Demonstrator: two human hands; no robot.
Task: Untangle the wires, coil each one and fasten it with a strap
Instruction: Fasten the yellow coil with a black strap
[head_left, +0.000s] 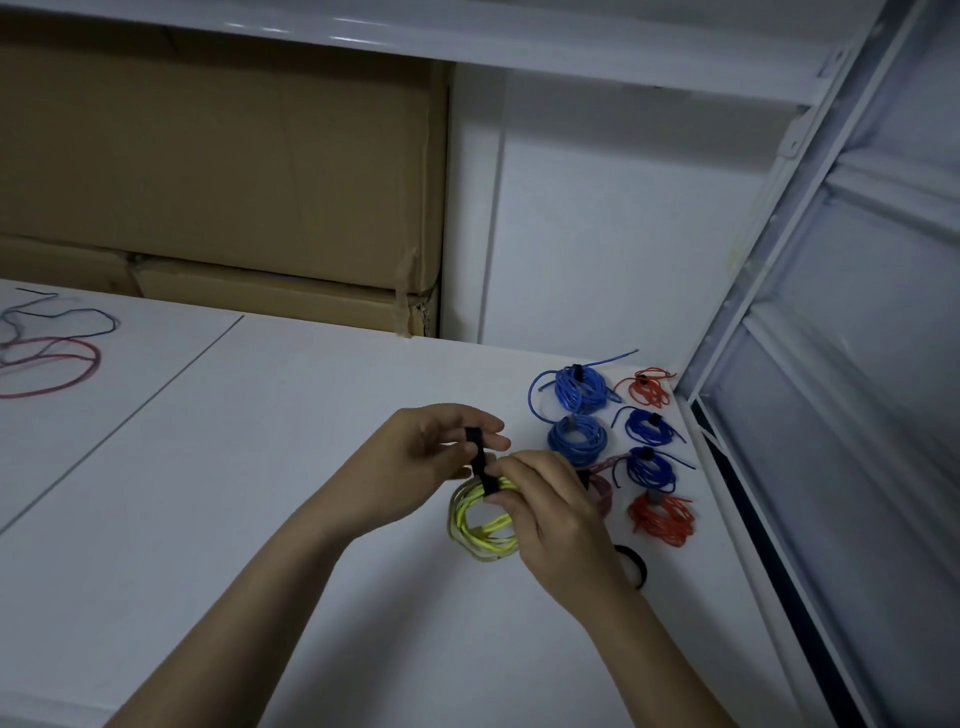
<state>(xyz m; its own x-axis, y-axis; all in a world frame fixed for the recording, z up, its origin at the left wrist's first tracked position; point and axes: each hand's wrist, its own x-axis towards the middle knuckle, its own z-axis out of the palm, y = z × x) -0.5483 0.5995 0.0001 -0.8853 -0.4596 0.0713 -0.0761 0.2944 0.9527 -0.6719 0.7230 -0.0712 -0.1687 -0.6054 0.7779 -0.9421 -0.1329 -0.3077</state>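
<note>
While both hands work above the white table (291, 519), a yellow-green wire coil (480, 525) hangs between them just right of centre, lifted off the surface or barely touching it; which one cannot be told. The right hand (556, 512) curls its fingers over the coil's top edge at 12 o'clock, pinching the bundle where a black strap (480, 462) crosses it. The left hand (431, 454) holds the strap's free end up, pinched between thumb and fingertips, the other fingers loosely bent. The strap runs from that pinch down to the coil. At 2 o'clock from the hands, near the table's right edge, finished coils lie in two rows: a light blue coil (577, 387) with a second light blue coil (577, 439) below it, a small red coil (648, 388), two dark blue coils (647, 426) (652, 470), and a larger red coil (662, 519). A pinkish coil (601, 486) shows partly behind the right hand. A black strap roll (635, 564) lies at 4 o'clock, beside the right wrist. Far off at 9 o'clock, loose wires (49, 345), red and dark, sprawl uncoiled. Cardboard boxes (218, 171) stand behind the table at 11 o'clock.
</note>
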